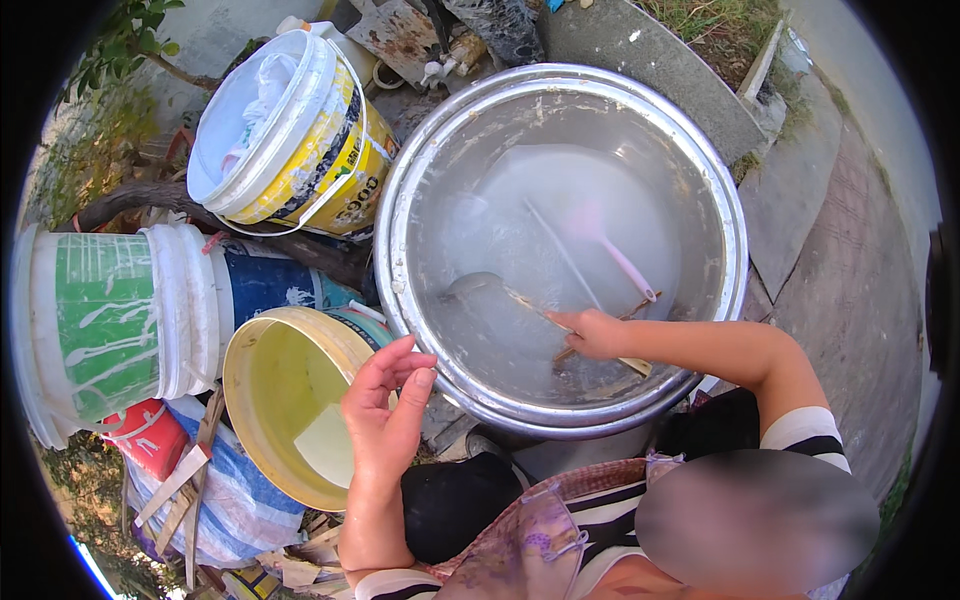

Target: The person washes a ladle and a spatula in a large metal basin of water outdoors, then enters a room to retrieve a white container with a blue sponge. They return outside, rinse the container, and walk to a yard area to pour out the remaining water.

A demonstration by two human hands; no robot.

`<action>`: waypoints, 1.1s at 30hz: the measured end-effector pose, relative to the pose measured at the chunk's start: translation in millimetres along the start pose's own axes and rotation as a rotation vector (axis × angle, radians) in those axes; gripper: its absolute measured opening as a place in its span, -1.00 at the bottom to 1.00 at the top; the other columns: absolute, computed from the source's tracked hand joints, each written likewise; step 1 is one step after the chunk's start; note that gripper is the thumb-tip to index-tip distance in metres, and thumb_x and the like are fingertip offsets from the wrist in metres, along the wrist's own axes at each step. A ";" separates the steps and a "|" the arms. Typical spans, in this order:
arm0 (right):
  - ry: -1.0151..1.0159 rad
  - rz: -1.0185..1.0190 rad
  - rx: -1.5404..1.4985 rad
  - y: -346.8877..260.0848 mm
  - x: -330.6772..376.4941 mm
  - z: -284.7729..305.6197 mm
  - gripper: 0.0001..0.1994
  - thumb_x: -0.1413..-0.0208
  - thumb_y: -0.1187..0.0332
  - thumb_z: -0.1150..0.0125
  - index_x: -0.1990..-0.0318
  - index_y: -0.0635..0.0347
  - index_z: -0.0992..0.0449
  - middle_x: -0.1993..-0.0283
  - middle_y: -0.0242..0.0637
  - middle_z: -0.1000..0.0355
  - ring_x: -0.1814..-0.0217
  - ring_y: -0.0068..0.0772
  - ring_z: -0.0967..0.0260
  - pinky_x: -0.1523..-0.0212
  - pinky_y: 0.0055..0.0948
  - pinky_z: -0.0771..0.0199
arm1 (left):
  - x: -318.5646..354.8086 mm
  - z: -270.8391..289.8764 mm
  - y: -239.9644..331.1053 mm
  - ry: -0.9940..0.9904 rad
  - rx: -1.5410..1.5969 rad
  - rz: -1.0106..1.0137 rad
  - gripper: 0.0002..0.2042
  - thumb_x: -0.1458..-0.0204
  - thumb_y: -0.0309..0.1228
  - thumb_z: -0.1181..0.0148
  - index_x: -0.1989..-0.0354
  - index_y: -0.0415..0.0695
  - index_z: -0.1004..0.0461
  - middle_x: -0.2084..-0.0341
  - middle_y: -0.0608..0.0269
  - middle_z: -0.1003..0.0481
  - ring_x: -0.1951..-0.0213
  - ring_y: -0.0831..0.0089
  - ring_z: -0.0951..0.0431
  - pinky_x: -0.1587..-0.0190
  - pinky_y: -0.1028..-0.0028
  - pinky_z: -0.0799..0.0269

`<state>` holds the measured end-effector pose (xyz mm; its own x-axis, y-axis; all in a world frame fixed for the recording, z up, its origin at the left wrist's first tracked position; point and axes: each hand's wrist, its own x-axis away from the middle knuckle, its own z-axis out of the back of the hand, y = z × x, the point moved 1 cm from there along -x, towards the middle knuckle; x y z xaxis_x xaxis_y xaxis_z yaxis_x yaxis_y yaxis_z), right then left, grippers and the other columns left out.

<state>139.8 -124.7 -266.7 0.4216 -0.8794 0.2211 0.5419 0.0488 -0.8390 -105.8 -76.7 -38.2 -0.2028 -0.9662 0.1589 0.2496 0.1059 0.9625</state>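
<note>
A large metal basin (715, 170) holds cloudy whitish liquid (520, 200). My right hand (595, 334) reaches over it, fingers closed round a long light-coloured handle (633, 364). This handle runs left to a rounded metal end (474, 284), partly under the liquid; it looks like a ladle. A pink-handled utensil (632, 270) and a thin white rod (562, 250) lie in the basin, lower parts blurred by the liquid. Close to my right hand is a thin brown stick (640, 306). My left hand (392, 405) is raised between the basin and a yellowish bucket (243, 350), empty, fingers loosely bent and thumb apart.
Yellowish liquid fills part of the bucket. Behind it, a yellow-and-white pail (310, 170) leans beside a branch (150, 198). A green-and-white bucket (105, 325) lies on its side at left, near a red container (146, 440) and wood strips (187, 485). Paving (850, 300) lies right.
</note>
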 end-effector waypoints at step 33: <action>-0.296 -0.798 0.646 -47.9 155.3 300.7 -0.79 0.13 0.29 -0.25 0.25 -0.08 -0.58 0.34 -0.36 -0.51 0.30 -0.34 -0.44 0.30 -0.41 -0.38 | -5.0 -16.3 -15.8 -0.233 0.001 0.106 -0.69 0.01 -0.56 -0.09 0.05 -0.32 -0.31 0.33 0.12 -0.46 0.26 0.47 -0.45 0.14 0.50 -0.39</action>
<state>398.0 -121.2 -42.7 -0.1130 -0.6220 0.7748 0.9850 -0.1725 0.0052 -93.2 -77.3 -57.8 -0.3886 -0.8694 0.3052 0.2806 0.2038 0.9379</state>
